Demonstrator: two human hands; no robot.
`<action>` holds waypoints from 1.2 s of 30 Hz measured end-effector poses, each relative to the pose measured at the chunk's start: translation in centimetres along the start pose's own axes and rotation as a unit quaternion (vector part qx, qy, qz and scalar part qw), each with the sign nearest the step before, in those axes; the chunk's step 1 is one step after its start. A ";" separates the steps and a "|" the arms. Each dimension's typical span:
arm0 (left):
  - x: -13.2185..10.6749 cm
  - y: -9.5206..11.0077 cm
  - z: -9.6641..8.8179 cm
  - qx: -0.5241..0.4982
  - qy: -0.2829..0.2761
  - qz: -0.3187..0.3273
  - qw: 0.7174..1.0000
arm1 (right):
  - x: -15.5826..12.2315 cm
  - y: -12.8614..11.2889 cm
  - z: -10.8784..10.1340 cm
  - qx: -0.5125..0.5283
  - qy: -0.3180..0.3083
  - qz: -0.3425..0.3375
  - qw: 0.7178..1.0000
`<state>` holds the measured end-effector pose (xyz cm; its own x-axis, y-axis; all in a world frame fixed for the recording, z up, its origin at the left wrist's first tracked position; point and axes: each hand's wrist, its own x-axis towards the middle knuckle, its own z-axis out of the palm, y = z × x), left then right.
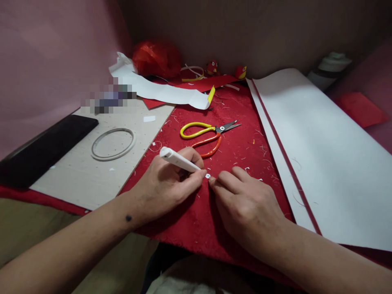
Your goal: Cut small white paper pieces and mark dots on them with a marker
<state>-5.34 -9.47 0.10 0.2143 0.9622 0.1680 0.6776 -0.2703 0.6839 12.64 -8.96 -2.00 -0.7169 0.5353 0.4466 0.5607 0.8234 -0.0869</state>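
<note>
My left hand point(171, 179) is closed around a white pen point(180, 160), its back end tilted up to the left. The pen's tip is hidden by my fingers. Just past those fingertips is a tiny white piece of paper point(208, 176) with a dark mark on it. My right hand point(245, 200) has its fingers curled together, its fingertips at the right edge of that piece. Beyond my hands, scissors point(197, 136) with one yellow and one orange handle lie with blades slightly apart, pointing right.
A pale board point(122, 171) on the left bears a tape ring point(114, 158) and a dark flat object point(45, 151). Thin scraps litter the red cloth point(245, 143). Large white sheets point(330, 155) cover the right. Behind are a white strip point(171, 94), a red bag point(156, 59) and red figurines point(212, 67).
</note>
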 end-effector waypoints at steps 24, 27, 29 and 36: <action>0.0 0.1 0.0 -0.005 -0.007 -0.006 1.000 | -0.1 0.0 0.1 -0.001 -0.002 0.004 1.000; 0.0 0.0 0.1 0.002 0.002 -0.006 1.000 | 0.0 0.0 0.1 0.000 0.000 0.004 1.000; -0.1 0.0 0.1 0.004 0.011 -0.006 1.000 | 0.0 0.0 0.1 -0.001 -0.001 0.004 1.000; 0.0 0.2 0.0 0.000 -0.005 -0.008 1.000 | -0.1 0.0 0.1 -0.002 -0.003 0.002 1.000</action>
<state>-5.25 -9.48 0.24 0.2101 0.9662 0.1497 0.6811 -0.2545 0.6865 12.64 -8.98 -2.15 -0.7170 0.5400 0.4408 0.5651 0.8205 -0.0861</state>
